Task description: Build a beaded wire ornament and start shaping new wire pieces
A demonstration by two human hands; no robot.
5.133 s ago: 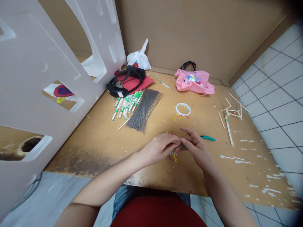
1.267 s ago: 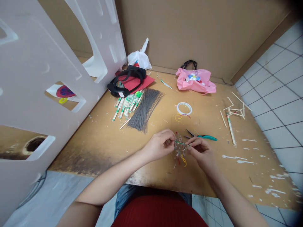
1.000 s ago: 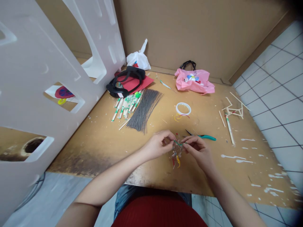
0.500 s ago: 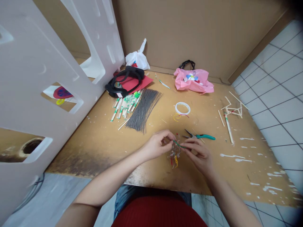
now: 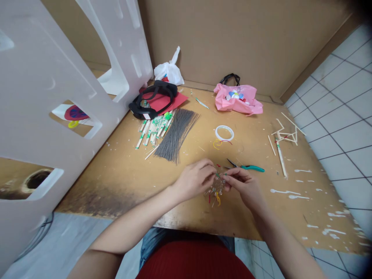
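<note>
A small tangled wire piece (image 5: 215, 189) with red and yellow string tied on it is between my hands, just above the table near its front edge. My left hand (image 5: 195, 177) pinches at its upper left side, closed on a short green string (image 5: 217, 175). From the right, my right hand (image 5: 243, 181) pinches the other end of that string with thumb and forefinger; its remaining fingers are curled. The left fingertips are partly hidden behind the hand. Teal-handled pliers (image 5: 252, 168) lie just beyond my right hand, their jaws pointing left.
A roll of white tape (image 5: 217, 133), grey wires (image 5: 176, 135) and paper-wrapped chopsticks (image 5: 151, 131) lie farther back. Behind them are a black headset (image 5: 139, 110), a pink bag (image 5: 258, 105) and a white bag (image 5: 174, 75). A stick frame (image 5: 286, 138) lies right; a white plastic panel (image 5: 37, 97) stands left.
The green string stretched between my hands is now mostly down at the wire piece. My right fingers have drawn in closer together, and my left hand has turned slightly over the piece.
</note>
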